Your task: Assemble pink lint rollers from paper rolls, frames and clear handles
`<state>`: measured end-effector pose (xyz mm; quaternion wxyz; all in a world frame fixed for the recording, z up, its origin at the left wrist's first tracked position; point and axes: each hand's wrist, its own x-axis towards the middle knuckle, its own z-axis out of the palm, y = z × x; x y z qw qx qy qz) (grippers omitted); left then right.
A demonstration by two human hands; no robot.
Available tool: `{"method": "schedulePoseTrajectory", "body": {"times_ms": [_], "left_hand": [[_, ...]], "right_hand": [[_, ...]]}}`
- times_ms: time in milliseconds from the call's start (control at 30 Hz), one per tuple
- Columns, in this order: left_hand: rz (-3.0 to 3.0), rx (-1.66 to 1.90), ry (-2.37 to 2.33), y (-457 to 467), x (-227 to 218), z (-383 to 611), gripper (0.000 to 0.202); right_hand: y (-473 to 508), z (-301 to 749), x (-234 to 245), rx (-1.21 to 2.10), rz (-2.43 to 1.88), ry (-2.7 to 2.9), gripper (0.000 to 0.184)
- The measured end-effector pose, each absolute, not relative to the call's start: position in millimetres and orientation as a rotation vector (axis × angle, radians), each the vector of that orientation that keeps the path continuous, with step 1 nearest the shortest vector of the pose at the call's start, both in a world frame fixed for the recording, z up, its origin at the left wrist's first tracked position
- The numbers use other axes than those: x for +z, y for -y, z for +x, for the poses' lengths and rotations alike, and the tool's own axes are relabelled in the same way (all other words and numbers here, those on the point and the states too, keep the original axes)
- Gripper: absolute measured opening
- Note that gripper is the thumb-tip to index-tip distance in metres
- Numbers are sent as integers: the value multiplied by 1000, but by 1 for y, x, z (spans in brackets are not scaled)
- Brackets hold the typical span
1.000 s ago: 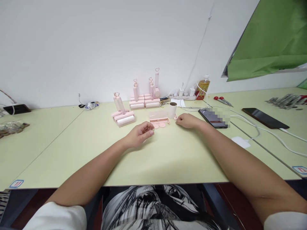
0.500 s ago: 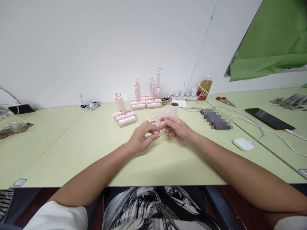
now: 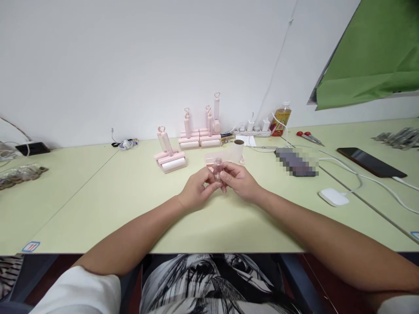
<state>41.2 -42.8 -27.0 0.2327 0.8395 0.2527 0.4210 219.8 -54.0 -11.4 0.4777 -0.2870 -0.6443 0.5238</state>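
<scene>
Pink piece (image 3: 217,167) being pinched by left hand (image 3: 195,192) and right hand (image 3: 241,182), both closed on it, right of roller (image 3: 171,162) | fitting step judged in hand | steady alignment being called for next.

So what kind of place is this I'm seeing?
Probably a hand-assembly workbench: pink plastic lint rollers stand grouped on the pale-green table, the left hand and right hand pinch a small pink plastic part, and a white power strip with chargers lies by the wall.
</scene>
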Motion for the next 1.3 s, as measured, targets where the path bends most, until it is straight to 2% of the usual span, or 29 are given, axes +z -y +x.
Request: {"method": "schedulePoseTrajectory", "body": {"times_ms": [133, 233, 300, 567, 733, 900, 1000, 1133, 1233, 1300], "left_hand": [[2342, 1148, -684, 42, -24, 40, 9], [2417, 1080, -671, 40, -24, 38, 18], [2425, 1026, -674, 39, -24, 36, 19], [2394, 942, -728, 38, -25, 31, 14], [2376, 1049, -870, 30, -24, 30, 12], [2257, 1322, -1395, -4, -19, 3, 16], [2167, 1472, -1797, -29, -14, -26, 25], [2015, 1260, -2062, -51, -12, -52, 40], [2072, 1070, -2118, -56, -12, -54, 37], [2131, 961, -2122, -55, -11, -50, 37]], "right_hand": [[52, 226, -6, 908, -853, 1769, 33], [38, 253, 3, 430, -1083, 1699, 26], [25, 273, 4, 279, -1281, 1592, 24], [-13, 297, -19, 143, -1604, 1629, 27], [-21, 295, -27, 175, -1685, 1682, 23], [-24, 298, -31, 100, -1697, 1698, 20], [-23, 297, -29, 72, -1678, 1695, 25], [-18, 295, -25, 81, -1674, 1620, 42], [-16, 295, -22, 67, -1666, 1530, 49], [-14, 295, -20, 34, -1631, 1480, 48]]}}
